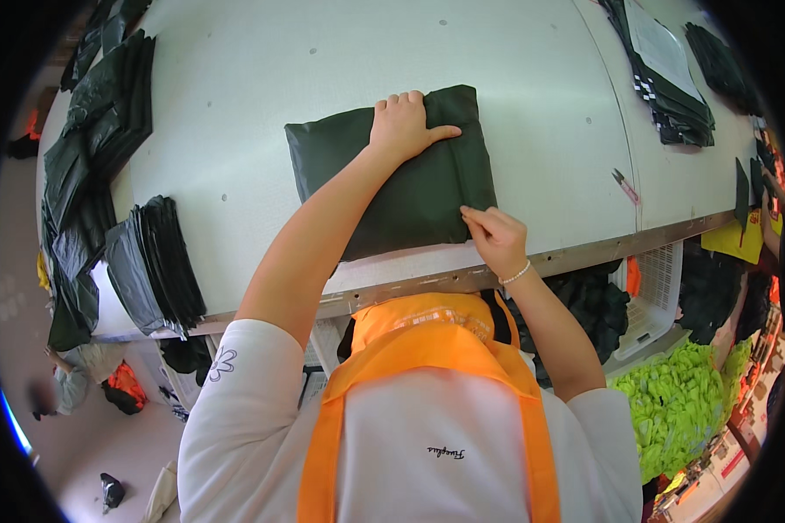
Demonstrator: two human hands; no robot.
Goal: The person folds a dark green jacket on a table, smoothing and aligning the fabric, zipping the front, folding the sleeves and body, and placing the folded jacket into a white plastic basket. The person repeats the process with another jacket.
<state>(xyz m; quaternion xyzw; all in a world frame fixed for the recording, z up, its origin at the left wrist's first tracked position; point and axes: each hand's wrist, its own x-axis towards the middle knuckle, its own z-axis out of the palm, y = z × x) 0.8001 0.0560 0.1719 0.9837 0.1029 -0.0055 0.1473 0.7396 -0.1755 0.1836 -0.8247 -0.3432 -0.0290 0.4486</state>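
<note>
A white table (262,96) holds a filled dark green plastic bag (410,187) near its front edge. The left hand (403,126) presses flat, fingers spread, on the bag's top; the right hand (495,237) pinches its lower right edge.

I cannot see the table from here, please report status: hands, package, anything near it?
Left hand flat on dark green package, pressing. Right hand pinching its near edge. Pink pen lies apart on white table, to the right.

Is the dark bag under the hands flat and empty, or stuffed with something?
Stuffed. The dark green bag bulges like a pillow on the white table; the left hand presses it, the right hand pinches its edge.
</note>
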